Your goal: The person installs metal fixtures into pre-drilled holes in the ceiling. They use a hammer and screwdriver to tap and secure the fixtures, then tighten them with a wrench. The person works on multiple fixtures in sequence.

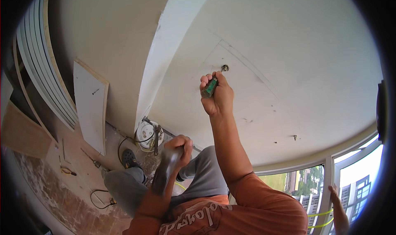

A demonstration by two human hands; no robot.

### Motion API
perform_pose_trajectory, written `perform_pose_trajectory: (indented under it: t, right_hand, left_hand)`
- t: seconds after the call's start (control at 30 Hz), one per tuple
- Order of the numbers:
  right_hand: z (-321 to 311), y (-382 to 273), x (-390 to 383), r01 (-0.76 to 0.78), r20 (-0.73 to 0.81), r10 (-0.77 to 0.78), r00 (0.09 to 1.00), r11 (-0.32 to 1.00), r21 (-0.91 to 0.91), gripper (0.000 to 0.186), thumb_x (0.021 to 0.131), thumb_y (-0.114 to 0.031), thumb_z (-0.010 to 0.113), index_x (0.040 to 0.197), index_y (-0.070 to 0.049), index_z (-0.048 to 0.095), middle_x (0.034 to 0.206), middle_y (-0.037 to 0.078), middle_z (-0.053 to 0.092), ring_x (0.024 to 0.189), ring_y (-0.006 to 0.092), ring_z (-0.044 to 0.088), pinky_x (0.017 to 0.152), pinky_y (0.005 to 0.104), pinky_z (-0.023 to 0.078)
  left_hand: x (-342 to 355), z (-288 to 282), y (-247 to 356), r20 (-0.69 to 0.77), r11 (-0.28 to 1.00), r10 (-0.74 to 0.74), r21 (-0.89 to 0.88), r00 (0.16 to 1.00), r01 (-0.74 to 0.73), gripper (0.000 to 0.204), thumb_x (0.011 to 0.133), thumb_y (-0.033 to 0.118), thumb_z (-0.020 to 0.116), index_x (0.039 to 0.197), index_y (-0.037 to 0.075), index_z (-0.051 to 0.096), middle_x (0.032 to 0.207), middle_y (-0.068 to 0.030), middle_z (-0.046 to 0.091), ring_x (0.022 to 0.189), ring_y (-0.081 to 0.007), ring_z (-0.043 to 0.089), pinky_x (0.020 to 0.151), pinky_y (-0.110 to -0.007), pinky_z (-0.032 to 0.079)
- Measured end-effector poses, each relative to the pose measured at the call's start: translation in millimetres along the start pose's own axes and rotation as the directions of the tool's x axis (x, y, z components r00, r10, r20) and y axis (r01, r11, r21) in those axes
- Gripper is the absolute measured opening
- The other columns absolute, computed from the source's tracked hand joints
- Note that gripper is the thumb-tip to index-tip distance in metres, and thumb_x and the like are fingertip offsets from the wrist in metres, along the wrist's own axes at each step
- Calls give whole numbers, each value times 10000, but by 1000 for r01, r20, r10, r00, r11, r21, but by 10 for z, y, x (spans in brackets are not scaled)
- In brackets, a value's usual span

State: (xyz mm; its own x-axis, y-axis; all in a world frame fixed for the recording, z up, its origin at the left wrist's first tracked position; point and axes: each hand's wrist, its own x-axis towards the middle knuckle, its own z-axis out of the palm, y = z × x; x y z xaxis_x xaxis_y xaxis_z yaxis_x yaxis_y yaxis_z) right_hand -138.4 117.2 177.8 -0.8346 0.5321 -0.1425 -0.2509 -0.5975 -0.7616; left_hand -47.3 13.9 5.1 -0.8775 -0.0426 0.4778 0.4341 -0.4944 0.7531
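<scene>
My right hand is raised to the pale wall and closed around a screwdriver with a green handle. Its shaft points at a round metal fitting set in the wall; whether the tip touches it I cannot make out. Lower and to the left, my left hand is closed in a fist on a long dark grey tool. Motion smears that tool, so its exact kind does not show. Pencil lines run on the wall around the fitting.
A white bucket with a dark cable stands by the wall. Pliers and a drill lie on the floor. A white-faced board leans at left beside stacked panels. Another person's hand is by the window at right.
</scene>
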Motion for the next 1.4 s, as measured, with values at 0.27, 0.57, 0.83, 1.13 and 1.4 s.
perform_pose_trajectory:
  t: [0.27, 0.57, 0.83, 1.13, 1.4]
  right_hand:
    - [-171, 70, 19, 94, 83, -79, 993, 977, -190, 228, 1018, -279, 457, 998, -53, 479, 738, 81, 562, 613, 211, 580, 569, 310, 491]
    - [-68, 21, -478, 195, 337, -54, 940, 894, -403, 257, 995, -318, 489, 965, -64, 517, 657, 71, 574, 524, 123, 497, 450, 263, 399]
    - [-361, 120, 49, 109, 179, -67, 982, 965, -240, 208, 990, -284, 491, 971, -78, 514, 643, 60, 555, 473, 147, 473, 446, 276, 386]
    - [-131, 27, 78, 47, 98, -50, 994, 998, 38, 176, 983, -266, 485, 964, -94, 518, 666, 42, 548, 487, 133, 449, 465, 275, 333]
    - [-222, 130, 90, 83, 144, -96, 985, 992, 92, 188, 1000, -268, 462, 958, -89, 502, 652, 57, 554, 500, 150, 469, 467, 281, 383]
  left_hand:
    - [-86, -160, 89, 206, 952, -148, 295, 967, 83, 191, 862, 94, 691, 740, 1, 577, 578, -66, 544, 498, -122, 519, 456, -320, 391]
    - [-363, -394, 193, 210, 947, -278, 223, 937, 231, 154, 790, 39, 715, 726, 49, 575, 633, -10, 552, 598, -102, 541, 546, -264, 420]
    - [-381, -454, 48, 188, 970, -56, 241, 981, 9, 219, 842, 68, 710, 706, 45, 540, 587, -34, 515, 491, -145, 483, 463, -301, 376]
    - [-235, -500, 151, 295, 937, -289, 284, 911, 205, 154, 900, 79, 630, 773, 29, 560, 640, -21, 555, 586, -98, 522, 532, -272, 399]
    - [155, -337, 476, 273, 980, -108, 188, 956, 57, 161, 915, 108, 603, 787, 16, 571, 653, -48, 593, 582, -105, 555, 555, -254, 451]
